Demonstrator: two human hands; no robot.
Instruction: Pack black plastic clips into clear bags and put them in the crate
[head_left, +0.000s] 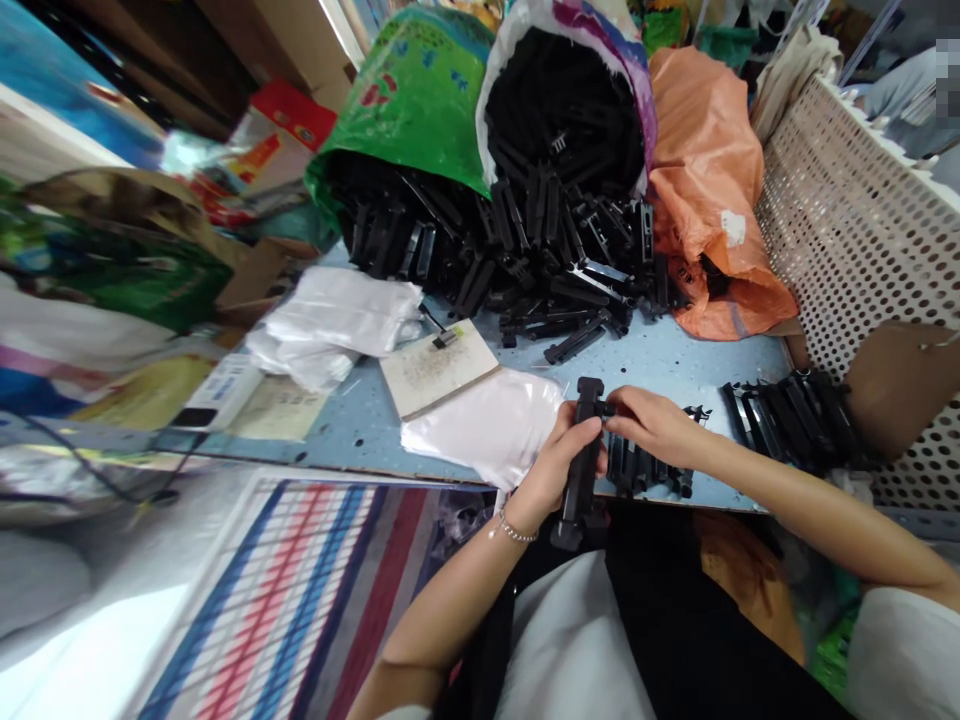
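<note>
"Two hands on one piece, then?"

"Yes. The left hand (555, 455) is wrapped around a long black part (576, 485), thumb across its face, and the right hand (646, 420) has its fingertips at the side, close to the upper end."

"Is the right one pinching anything?"

"I can't tell. A small dark stub (606, 409) shows by the fingertips, but whether they grip it or only press is too fine to make out."

"Where does the part sit?"

"Held up off the desk (352, 425), tilted, around the near edge, its lower end reaching past it."

"Which step would you call this?"

"Handwork on a single part, I'd judge: the left steadies, the right does the fine work."

"And what does the next move call for?"

"A firm left grip and right fingertips kept square to that spot. A twist could spoil the contact, I'd guess."

"Anything close by?"

"A row of similar parts (626, 465) along the near edge, just beside the right hand; a second row (795, 420) towards the right end. A loose heap (555, 250) lies nearer the far edge."
</note>
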